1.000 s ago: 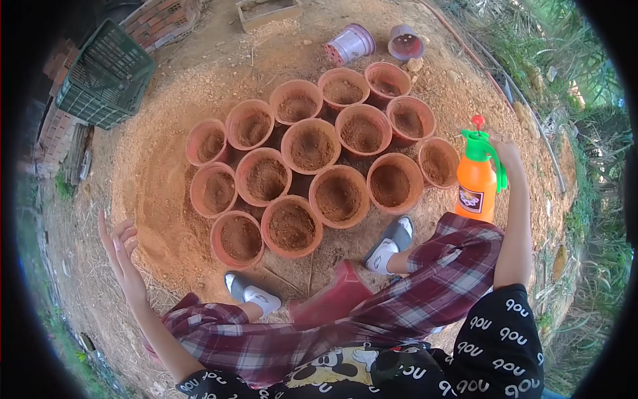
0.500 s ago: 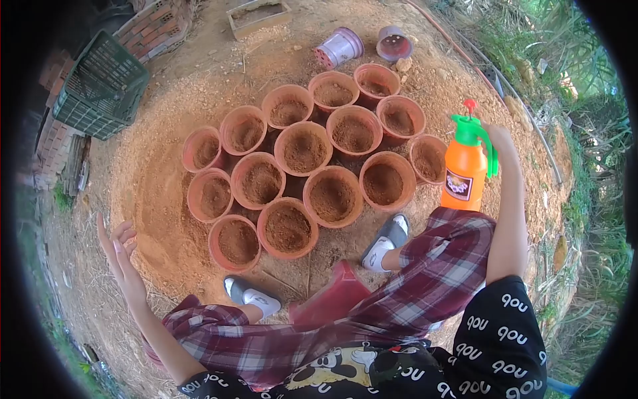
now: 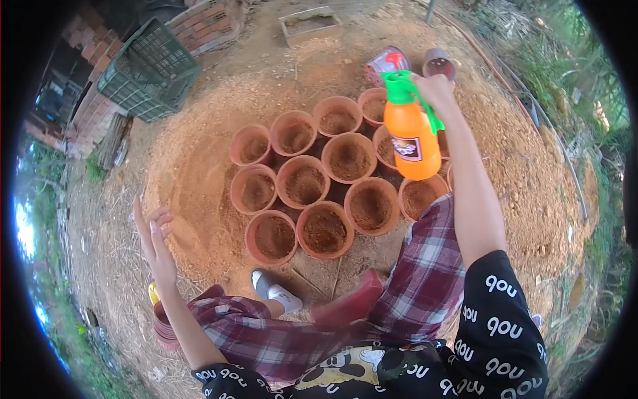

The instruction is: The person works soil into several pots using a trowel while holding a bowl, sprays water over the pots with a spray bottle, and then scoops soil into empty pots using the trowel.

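My right hand is closed around the green handle of an orange pump spray bottle. The bottle has a red knob on top and a dark label, and it is held up over the right side of a cluster of brown plastic pots. Several of these pots, such as one in the front row, stand upright with soil inside. The bottle and my arm hide some pots on the right. My left hand hovers over the ground left of the pots, fingers spread, holding nothing.
A green plastic crate stands at the back left beside stacked bricks. Two purplish pots lie behind the cluster, one partly hidden, the other in view. A red stool is between my legs, and stacked pots are by my left leg.
My right hand has lifted the spray bottle from beside my right knee and moved it left over the pots. The camera view has shifted, and my left hand stays spread.
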The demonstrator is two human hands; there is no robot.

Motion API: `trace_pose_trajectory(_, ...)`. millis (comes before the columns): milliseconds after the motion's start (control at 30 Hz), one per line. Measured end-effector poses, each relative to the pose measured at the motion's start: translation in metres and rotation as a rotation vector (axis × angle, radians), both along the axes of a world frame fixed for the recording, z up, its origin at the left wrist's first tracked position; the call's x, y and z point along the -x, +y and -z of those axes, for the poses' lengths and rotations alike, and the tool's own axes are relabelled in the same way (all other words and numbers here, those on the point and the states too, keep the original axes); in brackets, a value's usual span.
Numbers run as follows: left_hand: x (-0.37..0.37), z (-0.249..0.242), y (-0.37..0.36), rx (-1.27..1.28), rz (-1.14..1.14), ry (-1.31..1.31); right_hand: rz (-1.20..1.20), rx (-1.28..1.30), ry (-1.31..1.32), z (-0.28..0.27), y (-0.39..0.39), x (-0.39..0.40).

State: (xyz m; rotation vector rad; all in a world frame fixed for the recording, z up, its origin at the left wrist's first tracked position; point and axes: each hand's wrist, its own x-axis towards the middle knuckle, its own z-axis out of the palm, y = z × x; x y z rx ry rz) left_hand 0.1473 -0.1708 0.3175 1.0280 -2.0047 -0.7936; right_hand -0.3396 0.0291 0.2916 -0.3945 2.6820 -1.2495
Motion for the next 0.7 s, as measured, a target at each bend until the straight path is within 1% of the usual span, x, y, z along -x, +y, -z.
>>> trace_pose_trajectory(67, -0.008, -0.001, 0.001, -0.012, 0.002, 0.021, -0.152, -0.024, -0.037, 0.001, -0.032, -0.019)
trace_pose_trajectory(200, -0.020, -0.008, 0.003, 0.010, -0.040, 0.038, -0.249, 0.001, -0.134, 0.000, -0.089, -0.066)
trace_pose_trajectory(267, -0.025, -0.011, 0.005, 0.016, -0.061, 0.011, -0.364, 0.022, -0.177, 0.006, -0.111, -0.087)
trace_pose_trajectory(300, -0.029, -0.012, 0.005, 0.018, -0.076, 0.005, -0.379, 0.024, -0.182, 0.005, -0.121, -0.103)
trace_pose_trajectory(367, -0.035, -0.013, 0.006, 0.012, -0.060, 0.027, -0.482, 0.034, -0.225, 0.002, -0.138, -0.135)
trace_pose_trajectory(433, -0.037, -0.018, 0.007, 0.006, -0.066, 0.035, -0.524, 0.038, -0.230, 0.011, -0.157, -0.155)
trace_pose_trajectory(533, -0.041, -0.024, 0.009, 0.006, -0.087, 0.029, -0.586, 0.027, -0.279, 0.015, -0.170, -0.176)
trace_pose_trajectory(600, -0.044, -0.025, 0.008, 0.019, -0.092, 0.021, -0.713, -0.004, -0.342, 0.016, -0.168, -0.186)
trace_pose_trajectory(700, -0.044, -0.026, 0.007, 0.021, -0.107, 0.035, -0.755, -0.023, -0.403, 0.022, -0.161, -0.196)
